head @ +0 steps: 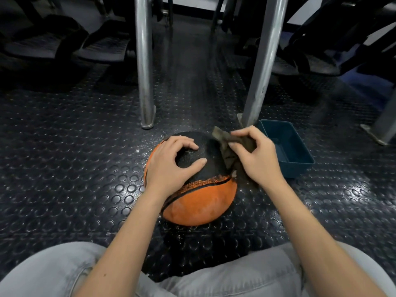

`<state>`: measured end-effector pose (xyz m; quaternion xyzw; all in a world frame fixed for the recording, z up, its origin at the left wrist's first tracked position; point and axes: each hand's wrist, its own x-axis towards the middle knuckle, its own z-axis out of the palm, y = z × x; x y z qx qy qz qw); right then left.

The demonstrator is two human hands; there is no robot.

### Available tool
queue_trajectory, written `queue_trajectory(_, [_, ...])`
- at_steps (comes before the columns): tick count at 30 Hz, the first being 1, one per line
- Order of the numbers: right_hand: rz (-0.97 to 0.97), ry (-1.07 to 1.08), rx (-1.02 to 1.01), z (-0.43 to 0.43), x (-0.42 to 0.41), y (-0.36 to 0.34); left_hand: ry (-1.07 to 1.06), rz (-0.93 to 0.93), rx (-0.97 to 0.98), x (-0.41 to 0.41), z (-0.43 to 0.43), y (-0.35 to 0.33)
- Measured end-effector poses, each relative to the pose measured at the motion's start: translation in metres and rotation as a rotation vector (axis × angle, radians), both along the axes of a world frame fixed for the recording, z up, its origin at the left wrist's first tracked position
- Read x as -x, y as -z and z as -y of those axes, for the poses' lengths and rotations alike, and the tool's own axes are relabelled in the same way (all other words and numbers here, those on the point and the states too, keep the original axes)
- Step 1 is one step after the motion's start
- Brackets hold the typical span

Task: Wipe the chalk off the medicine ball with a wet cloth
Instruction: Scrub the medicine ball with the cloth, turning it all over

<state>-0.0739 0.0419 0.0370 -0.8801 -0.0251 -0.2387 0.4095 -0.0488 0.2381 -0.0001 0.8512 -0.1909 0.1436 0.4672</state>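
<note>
Left grip (171,166) sits on top of the medicine ball (201,202), fingers arched, fingertips and thumb tip pressed to the black panel. Right grip (255,159) pinches a dark cloth (228,155) against the ball's side, just beside the left grip; the cloth trails down under the right grip. Orange panel (pale smears on it) faces the person, nearer than both grips. Blue tub (287,146) is just beyond the right grip, on its outer side. Metal legs (144,71) stand well beyond the grips on the studded black floor (64,168). Grey trouser knees (53,271) are behind both grips.
</note>
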Motion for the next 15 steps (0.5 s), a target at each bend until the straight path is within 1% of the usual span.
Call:
queue_trajectory(1, [0.015,-0.090,-0.012,-0.006,0.003,-0.001,0.001,-0.006,0.002,-0.001,0.000,0.000])
queue_trajectory(2, [-0.009,-0.134,-0.019,-0.007,0.001,0.001,0.006,-0.013,0.007,-0.003,0.000,-0.001])
queue_trajectory(3, [-0.065,-0.127,-0.018,-0.001,-0.003,0.007,0.014,-0.024,0.013,-0.004,0.001,-0.002])
queue_trajectory(4, [-0.128,-0.066,0.029,0.009,-0.009,0.014,0.020,-0.034,0.020,-0.005,0.002,-0.004])
queue_trajectory(6, [-0.251,0.103,0.217,0.028,-0.016,0.022,0.030,-0.042,0.031,-0.006,0.002,-0.004])
queue_trajectory(7, [-0.259,0.168,0.214,0.033,-0.017,0.022,0.032,-0.045,0.031,-0.005,0.002,-0.005])
queue_trajectory(8, [-0.209,0.192,0.135,0.033,-0.016,0.018,0.033,-0.040,0.031,-0.005,0.001,-0.005])
queue_trajectory(10, [-0.005,0.099,-0.080,0.018,-0.009,-0.002,0.026,-0.030,0.031,-0.004,-0.001,-0.004])
queue_trajectory(11, [0.055,-0.003,-0.131,0.010,-0.004,-0.010,0.023,-0.025,0.024,-0.004,-0.001,-0.003])
queue_trajectory(12, [0.061,-0.107,-0.129,0.005,0.000,-0.013,0.019,-0.020,0.019,-0.005,-0.001,-0.003])
queue_trajectory(13, [0.014,-0.188,-0.099,0.001,0.003,-0.011,0.022,-0.018,0.020,-0.005,0.000,-0.003])
queue_trajectory(14, [-0.074,-0.207,-0.072,0.002,0.004,-0.005,0.030,-0.018,0.026,-0.005,0.001,-0.003])
queue_trajectory(15, [-0.163,-0.165,-0.049,0.008,0.002,0.004,0.040,-0.018,0.028,-0.006,0.002,-0.003])
